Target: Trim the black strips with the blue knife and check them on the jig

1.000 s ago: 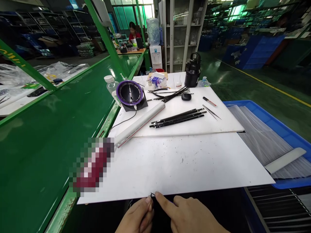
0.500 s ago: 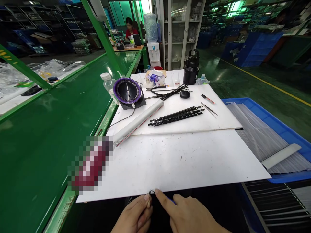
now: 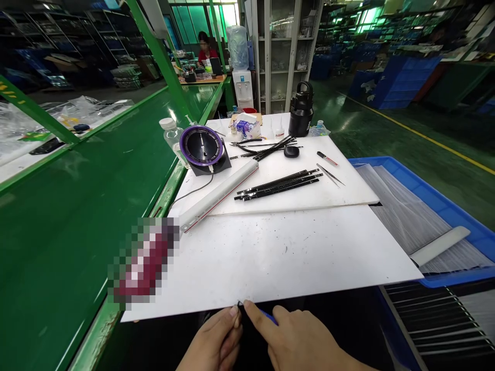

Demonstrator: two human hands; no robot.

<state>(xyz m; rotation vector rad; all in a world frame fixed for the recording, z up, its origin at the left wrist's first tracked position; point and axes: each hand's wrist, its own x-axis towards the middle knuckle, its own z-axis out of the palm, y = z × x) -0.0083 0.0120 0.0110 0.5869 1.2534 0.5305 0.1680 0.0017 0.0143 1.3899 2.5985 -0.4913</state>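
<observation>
My left hand [image 3: 217, 337] is closed at the front edge of the white table [image 3: 270, 257]. Its thumb and forefinger pinch a small dark piece [image 3: 239, 304], too small to name. Beside it, my right hand [image 3: 296, 335] is closed around a blue-handled tool [image 3: 269, 317], mostly hidden under the fingers. The right forefinger stretches out along the tool, and its tip almost meets the left fingertips. Ahead on a white foam board lie several thin black strips [image 3: 278, 186], tweezers [image 3: 331, 176] and a long white bar [image 3: 220, 195] slanting to the left.
A round purple-rimmed black device [image 3: 201, 148] with a cable stands at the left. Behind the strips are black-handled pliers [image 3: 245, 147], a small black case [image 3: 291, 152] and a black flask [image 3: 301, 113]. To the right, a blue crate [image 3: 421, 193] holds pale sheets. A person sits far back.
The view has shifted slightly, so the table's things appear a little further left. My hands keep nearly the same pose, with the right forefinger slightly closer to the left fingertips.
</observation>
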